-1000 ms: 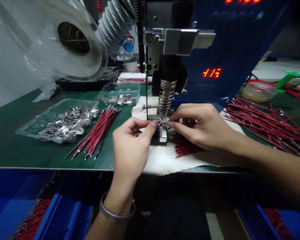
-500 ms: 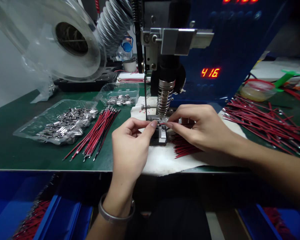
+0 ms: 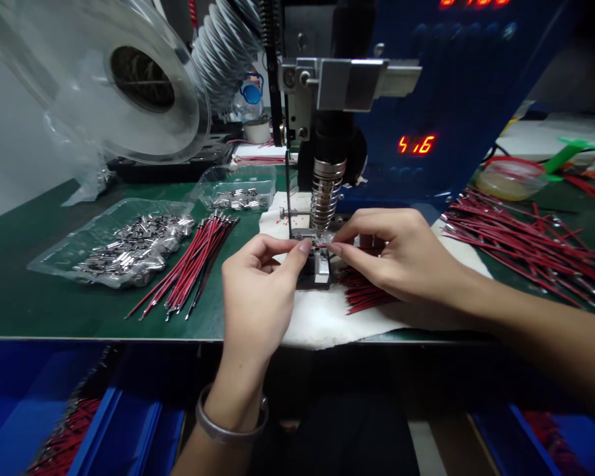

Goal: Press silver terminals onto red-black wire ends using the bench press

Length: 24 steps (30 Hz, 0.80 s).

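My right hand (image 3: 401, 254) is closed in a pinch on a thin red wire (image 3: 323, 246), whose end lies at the top of a small metal fixture (image 3: 322, 268). My left hand (image 3: 258, 287) comes in from the other side, thumb and forefinger pressed together at the fixture's left edge. What sits between those fingertips is too small to make out. Just above both sets of fingertips stands the spring-wrapped tip of a soldering machine (image 3: 328, 188). Under my right hand lies a bundle of red wires (image 3: 364, 294), partly hidden by it.
A clear tray of small metal parts (image 3: 133, 244) and a red and black wire bundle (image 3: 193, 264) lie left. Behind them is a smaller tray (image 3: 240, 195). A pile of red wires (image 3: 530, 244) lies right, below a lidded tub (image 3: 510, 178). White cloth (image 3: 317, 324) covers the table's front.
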Available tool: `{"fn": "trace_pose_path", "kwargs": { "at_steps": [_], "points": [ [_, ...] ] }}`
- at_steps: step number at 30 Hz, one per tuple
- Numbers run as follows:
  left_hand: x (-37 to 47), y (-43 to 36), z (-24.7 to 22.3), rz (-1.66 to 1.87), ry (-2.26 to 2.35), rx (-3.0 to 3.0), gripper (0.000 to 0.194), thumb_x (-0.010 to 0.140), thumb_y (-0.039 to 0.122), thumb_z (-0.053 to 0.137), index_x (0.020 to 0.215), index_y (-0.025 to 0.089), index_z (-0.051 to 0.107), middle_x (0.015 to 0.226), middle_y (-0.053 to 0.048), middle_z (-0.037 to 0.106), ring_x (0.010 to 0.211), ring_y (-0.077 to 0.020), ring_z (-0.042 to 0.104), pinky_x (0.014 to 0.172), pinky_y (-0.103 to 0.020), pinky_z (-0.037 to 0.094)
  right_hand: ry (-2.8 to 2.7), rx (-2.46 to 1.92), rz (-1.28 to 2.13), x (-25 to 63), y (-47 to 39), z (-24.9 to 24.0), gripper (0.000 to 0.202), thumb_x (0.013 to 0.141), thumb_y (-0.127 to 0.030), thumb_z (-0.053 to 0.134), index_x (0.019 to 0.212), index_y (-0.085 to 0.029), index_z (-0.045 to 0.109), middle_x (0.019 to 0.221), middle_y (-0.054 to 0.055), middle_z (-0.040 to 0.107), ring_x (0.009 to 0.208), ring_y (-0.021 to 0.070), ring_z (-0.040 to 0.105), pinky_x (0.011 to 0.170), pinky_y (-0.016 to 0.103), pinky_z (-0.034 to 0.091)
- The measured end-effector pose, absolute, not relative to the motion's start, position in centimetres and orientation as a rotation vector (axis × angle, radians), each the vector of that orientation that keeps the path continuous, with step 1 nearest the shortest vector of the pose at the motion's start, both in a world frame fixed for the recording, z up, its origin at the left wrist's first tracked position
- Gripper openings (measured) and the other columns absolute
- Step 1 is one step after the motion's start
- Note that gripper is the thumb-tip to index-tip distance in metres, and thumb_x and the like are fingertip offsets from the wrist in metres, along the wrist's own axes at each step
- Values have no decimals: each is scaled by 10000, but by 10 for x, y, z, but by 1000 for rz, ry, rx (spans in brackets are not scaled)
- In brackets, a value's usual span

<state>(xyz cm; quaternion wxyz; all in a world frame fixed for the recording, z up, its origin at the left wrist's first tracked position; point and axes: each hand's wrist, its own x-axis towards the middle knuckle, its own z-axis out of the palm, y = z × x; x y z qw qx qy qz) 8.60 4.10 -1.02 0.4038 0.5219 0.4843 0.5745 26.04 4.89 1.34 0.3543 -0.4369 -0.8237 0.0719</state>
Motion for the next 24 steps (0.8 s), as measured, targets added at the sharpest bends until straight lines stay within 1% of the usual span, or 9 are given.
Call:
{"fn": "trace_pose_path", "kwargs": {
  "at_steps": [16, 24],
  "points": [
    [85, 42, -11, 1428, 1240, 1314, 227, 713, 332, 765, 752, 129, 672, 629, -11, 601, 481, -65, 447, 469, -187, 366, -2148, -1128, 193, 262, 50, 12, 73, 835, -168, 626, 819, -148, 694, 770, 5, 644, 637, 87, 530, 592, 220, 379],
    [84, 43, -14, 1433, 1239, 1339, 229, 729, 343, 756, 770, 132, 678, 649, -7, 599, 486, -49, 416, 463, -170, 345, -2154, -1121, 189, 261, 50, 12, 85, 844, -180, 622, 805, -139, 685, 754, 7, 636, 639, 88, 531, 603, 217, 381]
  ]
}}
